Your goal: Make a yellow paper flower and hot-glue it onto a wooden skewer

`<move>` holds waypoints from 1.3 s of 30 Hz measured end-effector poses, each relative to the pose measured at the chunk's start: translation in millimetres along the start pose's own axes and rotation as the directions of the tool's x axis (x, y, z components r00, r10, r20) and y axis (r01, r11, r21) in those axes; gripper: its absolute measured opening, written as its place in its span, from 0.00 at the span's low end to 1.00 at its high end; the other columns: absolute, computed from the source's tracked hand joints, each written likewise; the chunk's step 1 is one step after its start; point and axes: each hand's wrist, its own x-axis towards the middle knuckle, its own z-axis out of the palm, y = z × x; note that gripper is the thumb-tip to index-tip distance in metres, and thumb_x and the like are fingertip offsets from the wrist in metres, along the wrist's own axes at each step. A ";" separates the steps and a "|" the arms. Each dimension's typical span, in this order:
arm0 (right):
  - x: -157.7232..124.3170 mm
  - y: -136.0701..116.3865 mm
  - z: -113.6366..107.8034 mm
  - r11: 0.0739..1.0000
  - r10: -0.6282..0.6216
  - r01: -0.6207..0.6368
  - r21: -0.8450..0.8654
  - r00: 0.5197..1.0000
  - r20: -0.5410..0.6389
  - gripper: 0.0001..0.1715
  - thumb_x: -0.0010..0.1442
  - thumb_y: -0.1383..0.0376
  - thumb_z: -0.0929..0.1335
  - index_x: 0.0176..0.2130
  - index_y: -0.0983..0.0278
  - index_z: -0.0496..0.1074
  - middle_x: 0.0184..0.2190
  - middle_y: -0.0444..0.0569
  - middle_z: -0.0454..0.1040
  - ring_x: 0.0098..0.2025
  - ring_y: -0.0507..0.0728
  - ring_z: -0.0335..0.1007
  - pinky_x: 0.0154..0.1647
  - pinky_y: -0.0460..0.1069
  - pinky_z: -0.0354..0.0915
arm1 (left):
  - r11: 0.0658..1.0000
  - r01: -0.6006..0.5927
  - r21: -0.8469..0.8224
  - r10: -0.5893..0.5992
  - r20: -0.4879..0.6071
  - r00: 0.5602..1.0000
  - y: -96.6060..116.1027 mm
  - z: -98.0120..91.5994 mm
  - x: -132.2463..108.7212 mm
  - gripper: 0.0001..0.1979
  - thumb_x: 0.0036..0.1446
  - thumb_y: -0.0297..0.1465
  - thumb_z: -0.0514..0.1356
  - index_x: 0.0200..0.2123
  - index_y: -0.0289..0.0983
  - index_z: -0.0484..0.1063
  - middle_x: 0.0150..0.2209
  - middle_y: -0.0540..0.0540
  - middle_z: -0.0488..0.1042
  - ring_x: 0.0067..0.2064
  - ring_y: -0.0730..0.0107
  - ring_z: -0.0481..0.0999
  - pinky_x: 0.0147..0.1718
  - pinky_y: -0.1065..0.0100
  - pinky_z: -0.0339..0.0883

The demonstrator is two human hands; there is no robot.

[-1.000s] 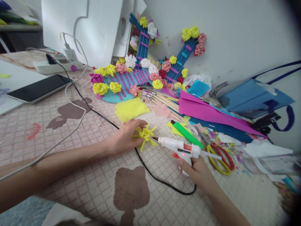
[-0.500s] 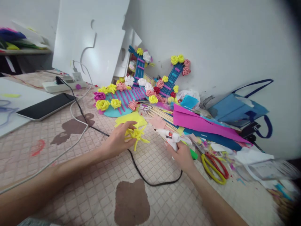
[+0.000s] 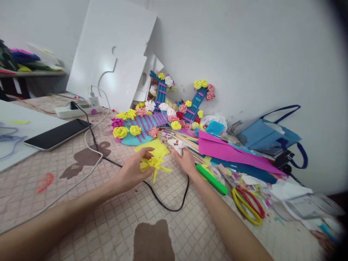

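Note:
Near the middle of the table, my left hand (image 3: 136,170) pinches a yellow paper flower (image 3: 155,164) with thin strips sticking out. A flat yellow sheet (image 3: 163,148) lies just behind it. My right hand (image 3: 185,159) is closed round a white glue gun (image 3: 177,144), its nozzle pointing away and to the left, beside the yellow sheet. From the glue gun a black cord (image 3: 165,207) loops over the table. Behind both hands lies a blue, flower-covered craft piece (image 3: 148,125) with purple strips.
Scissors with yellow and red handles (image 3: 248,206) and a green stick (image 3: 212,179) lie right of my right hand. Magenta paper (image 3: 231,146) and a blue bag (image 3: 269,134) are behind. A black-screened device (image 3: 58,134) and power strip (image 3: 77,110) sit left.
My right hand has moved left and away with the glue gun, closer to the yellow flower, uncovering more of the green stick. My left hand still holds the flower. The camera view has shifted slightly.

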 end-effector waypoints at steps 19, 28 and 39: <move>-58.9 16.2 -83.1 0.960 0.054 -0.037 0.279 0.997 -0.053 0.16 0.61 0.59 0.62 0.45 0.64 0.68 0.39 0.52 0.72 0.39 0.55 0.69 0.37 0.49 0.66 | 0.996 -0.067 -0.060 0.076 0.149 0.986 25.2 22.4 -8.4 0.25 0.52 0.28 0.58 0.54 0.40 0.56 0.42 0.46 0.71 0.44 0.66 0.72 0.45 0.62 0.67; -109.0 46.1 -120.8 0.961 0.193 -0.169 0.221 0.977 -0.091 0.11 0.60 0.59 0.62 0.33 0.64 0.69 0.28 0.45 0.70 0.28 0.52 0.65 0.28 0.46 0.61 | 0.991 -0.116 -0.069 0.132 0.300 0.945 71.6 61.3 -14.0 0.27 0.51 0.27 0.58 0.55 0.43 0.55 0.44 0.46 0.70 0.47 0.62 0.71 0.48 0.57 0.63; -113.8 39.0 -94.6 0.976 0.090 -0.060 -0.211 0.987 0.134 0.02 0.57 0.65 0.63 0.33 0.62 0.65 0.34 0.48 0.71 0.37 0.56 0.69 0.36 0.49 0.63 | 0.997 -0.074 -0.023 0.078 0.282 0.956 55.4 64.7 -17.0 0.28 0.52 0.29 0.58 0.56 0.42 0.54 0.45 0.45 0.69 0.48 0.61 0.69 0.49 0.57 0.62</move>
